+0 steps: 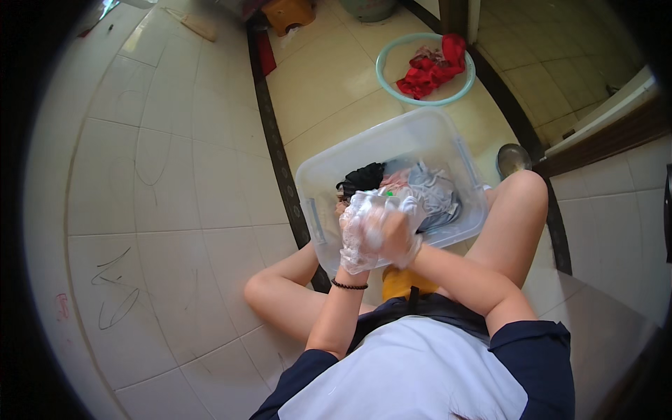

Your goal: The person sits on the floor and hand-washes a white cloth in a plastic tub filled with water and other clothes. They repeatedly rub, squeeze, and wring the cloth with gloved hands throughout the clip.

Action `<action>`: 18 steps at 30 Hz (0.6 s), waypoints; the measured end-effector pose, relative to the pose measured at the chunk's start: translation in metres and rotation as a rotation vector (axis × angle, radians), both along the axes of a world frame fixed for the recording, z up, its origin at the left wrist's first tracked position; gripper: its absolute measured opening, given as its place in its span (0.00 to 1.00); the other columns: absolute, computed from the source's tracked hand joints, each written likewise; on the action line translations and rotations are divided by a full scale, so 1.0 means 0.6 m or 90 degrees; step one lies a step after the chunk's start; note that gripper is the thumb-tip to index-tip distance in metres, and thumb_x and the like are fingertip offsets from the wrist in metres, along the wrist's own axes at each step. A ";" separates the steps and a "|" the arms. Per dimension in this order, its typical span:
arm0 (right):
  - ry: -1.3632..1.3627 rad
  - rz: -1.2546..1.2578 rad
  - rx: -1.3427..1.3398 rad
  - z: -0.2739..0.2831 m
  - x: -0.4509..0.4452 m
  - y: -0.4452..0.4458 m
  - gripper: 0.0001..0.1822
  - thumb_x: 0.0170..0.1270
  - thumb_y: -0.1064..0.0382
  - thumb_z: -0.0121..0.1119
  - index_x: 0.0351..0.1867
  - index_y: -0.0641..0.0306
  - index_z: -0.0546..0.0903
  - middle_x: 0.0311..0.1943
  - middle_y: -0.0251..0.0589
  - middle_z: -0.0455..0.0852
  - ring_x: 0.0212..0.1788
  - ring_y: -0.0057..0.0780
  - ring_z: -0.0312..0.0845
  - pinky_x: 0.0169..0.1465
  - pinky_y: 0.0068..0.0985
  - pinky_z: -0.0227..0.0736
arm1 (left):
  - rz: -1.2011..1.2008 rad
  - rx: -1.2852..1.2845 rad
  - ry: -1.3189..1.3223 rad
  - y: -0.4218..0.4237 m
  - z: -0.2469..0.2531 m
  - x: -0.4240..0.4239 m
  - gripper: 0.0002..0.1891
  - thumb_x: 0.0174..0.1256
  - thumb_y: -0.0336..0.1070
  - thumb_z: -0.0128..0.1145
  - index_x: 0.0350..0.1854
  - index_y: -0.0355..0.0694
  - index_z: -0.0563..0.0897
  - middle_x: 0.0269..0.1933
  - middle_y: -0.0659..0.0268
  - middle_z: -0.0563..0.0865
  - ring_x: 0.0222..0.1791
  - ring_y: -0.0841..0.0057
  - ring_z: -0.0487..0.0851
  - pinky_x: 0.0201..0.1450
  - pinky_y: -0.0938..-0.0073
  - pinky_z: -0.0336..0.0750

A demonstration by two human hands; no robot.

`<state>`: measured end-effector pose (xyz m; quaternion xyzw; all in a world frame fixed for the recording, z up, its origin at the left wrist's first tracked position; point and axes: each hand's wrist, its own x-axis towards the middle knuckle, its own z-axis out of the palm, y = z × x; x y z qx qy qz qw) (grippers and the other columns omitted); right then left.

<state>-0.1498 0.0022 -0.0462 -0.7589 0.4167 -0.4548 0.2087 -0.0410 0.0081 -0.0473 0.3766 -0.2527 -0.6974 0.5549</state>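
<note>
Over the near part of a translucent plastic tub [391,131], my two hands meet on a white lace-trimmed cloth [354,252]. My left hand [350,226] is largely wrapped by the wet-looking cloth, with a dark bead bracelet on that wrist. Blurred, my right hand [391,233] presses against it with curled fingers, and foam or wet fabric hangs around the wrist. Beyond the hands, the tub holds a black garment [365,177], a pink cloth [396,179] and a bundle of white and pale blue clothes [433,191]. A small green spot shows at the held cloth.
A round light-blue basin [386,89] with red cloth [430,73] stands beyond the tub. A metal bowl [513,160] lies by the doorway at the right. An orange plastic stool [289,14] is at the far side. The tub sits between my bent knees, beside a tiled wall.
</note>
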 end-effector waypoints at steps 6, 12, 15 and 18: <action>-0.473 0.000 0.295 0.004 -0.015 -0.077 0.16 0.61 0.53 0.59 0.32 0.66 0.77 0.23 0.50 0.77 0.29 0.45 0.74 0.37 0.30 0.72 | 0.101 0.179 0.113 -0.020 0.068 -0.027 0.16 0.65 0.40 0.48 0.46 0.33 0.76 0.43 0.58 0.82 0.42 0.70 0.83 0.46 0.67 0.80; 0.023 0.265 0.333 0.012 -0.062 -0.077 0.23 0.52 0.60 0.63 0.49 0.65 0.72 0.40 0.37 0.78 0.45 0.30 0.75 0.47 0.27 0.72 | 0.112 0.110 0.215 -0.026 0.103 -0.001 0.13 0.66 0.42 0.47 0.44 0.39 0.77 0.41 0.59 0.83 0.41 0.69 0.83 0.47 0.68 0.79; -0.697 0.330 0.553 0.013 -0.065 -0.071 0.19 0.53 0.65 0.58 0.48 0.62 0.74 0.41 0.41 0.81 0.44 0.34 0.79 0.47 0.29 0.74 | 0.137 0.137 0.111 -0.026 0.085 0.005 0.13 0.66 0.41 0.47 0.45 0.38 0.76 0.43 0.60 0.82 0.43 0.69 0.82 0.47 0.69 0.79; -0.923 0.309 0.713 0.052 -0.066 -0.084 0.18 0.54 0.73 0.53 0.49 0.63 0.72 0.49 0.44 0.77 0.47 0.35 0.77 0.52 0.29 0.73 | 0.116 0.120 0.008 -0.014 0.043 0.008 0.14 0.67 0.39 0.47 0.49 0.37 0.75 0.46 0.61 0.81 0.46 0.71 0.81 0.49 0.70 0.78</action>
